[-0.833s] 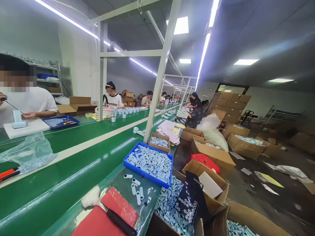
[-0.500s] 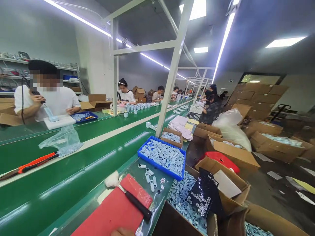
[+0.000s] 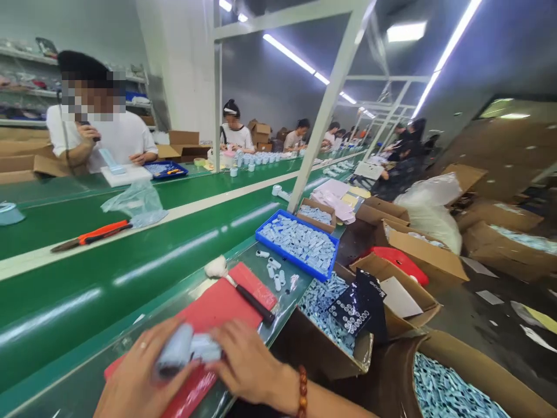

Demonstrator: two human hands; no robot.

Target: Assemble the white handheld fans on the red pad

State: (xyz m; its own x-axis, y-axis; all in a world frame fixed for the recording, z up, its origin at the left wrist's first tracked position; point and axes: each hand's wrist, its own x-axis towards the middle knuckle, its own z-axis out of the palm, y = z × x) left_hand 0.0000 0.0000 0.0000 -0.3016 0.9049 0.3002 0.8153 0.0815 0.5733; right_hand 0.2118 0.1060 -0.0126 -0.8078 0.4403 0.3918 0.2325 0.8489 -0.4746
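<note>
A glossy green conveyor belt (image 3: pixel 108 302) runs along the far left side of the film-covered green desk (image 3: pixel 87 386), its surface stretching away to the left of the hands. The left hand (image 3: pixel 139 366), ringed and cut off at the wrist by the bottom border, has its grip curled around the wider end of a pale blue plastic part (image 3: pixel 178 348). That part is just above the near portion of a flat red mat (image 3: pixel 226 305), between both hands. Its long axis lies roughly crosswise, the broad, dark-mouthed end pointing left and towards the wearer, the narrower section pointing right. The right hand's (image 3: pixel 246 360) grip grasps this narrower section; its fingertips and the joint are blurred, and whether it is one piece or two cannot be told. A bracelet of brown beads (image 3: pixel 302 390) circles the right wrist. Beyond the hands, a black-handled tool (image 3: pixel 253 303) with a rounded white head lies across the mat, its handle end near the desk's right edge. A blue rectangular plastic tray (image 3: pixel 331 267) heaped with small parts reaches past that edge, partly overhanging a brown cardboard carton (image 3: pixel 335 363).
</note>
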